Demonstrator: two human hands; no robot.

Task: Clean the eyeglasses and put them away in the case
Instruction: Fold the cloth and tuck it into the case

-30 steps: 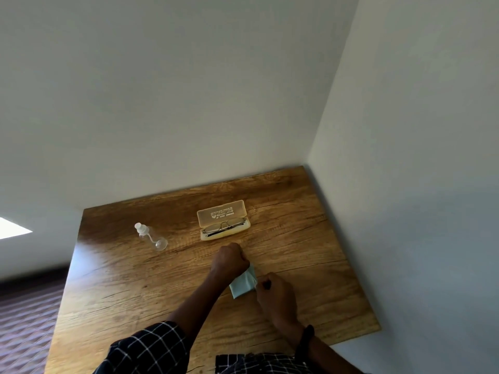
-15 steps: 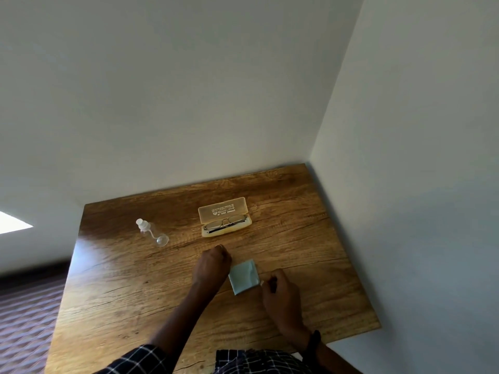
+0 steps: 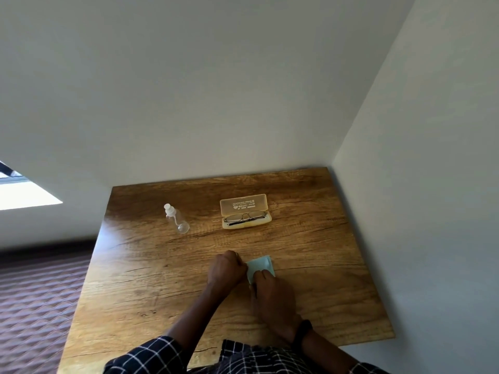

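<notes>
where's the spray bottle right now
In the head view, the clear spray bottle sits on the far left part of the wooden table, left of the open glasses case.

a wood-grain table point(image 3: 135, 279) sits in a corner, touching a plain pale back wall point(image 3: 189, 90) and right wall point(image 3: 432, 184). left of it, a reddish diamond-patterned floor point(image 3: 35, 306) meets a dark skirting point(image 3: 46, 247). a bright window point(image 3: 24, 195) glows at far left.

Eyeglasses point(image 3: 244, 217) one; case point(image 3: 244, 206) one; cloth point(image 3: 260, 264) one; bottle point(image 3: 175, 217) one; hands two: left hand point(image 3: 227, 269), right hand point(image 3: 272, 291).
</notes>
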